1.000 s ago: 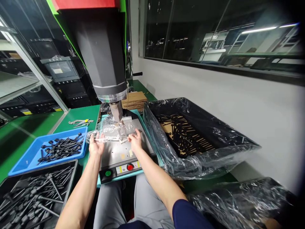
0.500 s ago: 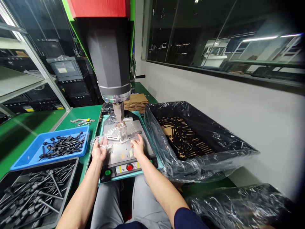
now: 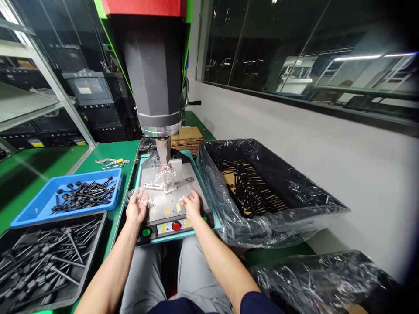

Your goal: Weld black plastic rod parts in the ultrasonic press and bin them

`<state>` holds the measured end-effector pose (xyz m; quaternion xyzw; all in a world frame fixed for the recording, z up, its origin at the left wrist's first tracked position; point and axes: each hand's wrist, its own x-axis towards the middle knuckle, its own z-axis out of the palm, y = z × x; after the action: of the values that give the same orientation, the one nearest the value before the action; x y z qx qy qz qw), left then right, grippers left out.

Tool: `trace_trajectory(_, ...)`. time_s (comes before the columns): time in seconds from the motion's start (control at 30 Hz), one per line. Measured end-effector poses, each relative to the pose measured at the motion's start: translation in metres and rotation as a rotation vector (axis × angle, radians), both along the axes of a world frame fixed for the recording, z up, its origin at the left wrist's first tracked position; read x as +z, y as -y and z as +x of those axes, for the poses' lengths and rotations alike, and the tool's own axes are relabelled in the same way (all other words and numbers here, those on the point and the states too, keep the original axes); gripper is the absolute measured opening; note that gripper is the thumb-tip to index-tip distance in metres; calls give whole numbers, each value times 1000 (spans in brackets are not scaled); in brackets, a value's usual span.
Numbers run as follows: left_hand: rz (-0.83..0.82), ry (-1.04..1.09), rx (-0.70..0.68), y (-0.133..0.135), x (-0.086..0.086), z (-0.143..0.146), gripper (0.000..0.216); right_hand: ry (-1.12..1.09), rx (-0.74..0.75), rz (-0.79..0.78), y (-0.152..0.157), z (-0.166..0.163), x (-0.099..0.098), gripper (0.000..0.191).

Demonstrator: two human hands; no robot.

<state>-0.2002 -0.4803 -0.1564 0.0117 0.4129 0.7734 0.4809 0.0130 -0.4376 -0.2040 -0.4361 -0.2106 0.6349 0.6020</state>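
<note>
My left hand point(image 3: 136, 208) grips one side of a crinkled clear plastic film point(image 3: 153, 174) at the left of the machine's metal plate point(image 3: 157, 209). Across the plate, my right hand point(image 3: 191, 204) is closed, thumb against fingers, at what looks like the film's right edge. The film lies over a small metal fixture point(image 3: 169, 181) and blurs its outline. Straight above stands the welding-type machine's metal head point(image 3: 163, 150), close to the film. Whether it touches is hard to see.
At left, a blue tray point(image 3: 32, 213) and a black tray point(image 3: 94, 261) hold black-headed rods. Pliers point(image 3: 113, 162) lie behind them. A plastic-lined bin point(image 3: 314, 196) with black parts stands right. Green and red buttons point(image 3: 176, 226) line the machine's front.
The film now drapes over the fixture, which showed more plainly before. My right hand has moved slightly toward me and its fingers are closer together. The left hand stays about in place.
</note>
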Motion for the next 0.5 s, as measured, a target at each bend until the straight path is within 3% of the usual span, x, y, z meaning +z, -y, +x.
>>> trace_trajectory(0.17, 3, -19, -26, 4, 0, 3, 14, 132, 58, -61, 10, 21, -1, 82)
trace_trajectory(0.27, 1, -22, -33, 9, -3, 0, 15, 529, 56, -22, 12, 53, 8, 81)
trace_trajectory(0.33, -5, -33, -34, 13, -6, -1, 16, 835, -67, 115, 4, 71, 24, 65)
trace_trajectory(0.4, -16, -37, -32, 16, -8, -1, 15, 989, -152, 272, -13, 75, 47, 43)
trace_trajectory(0.5, -33, -46, -22, 18, -8, 3, 14, 919, 27, 381, -55, 50, 85, 28)
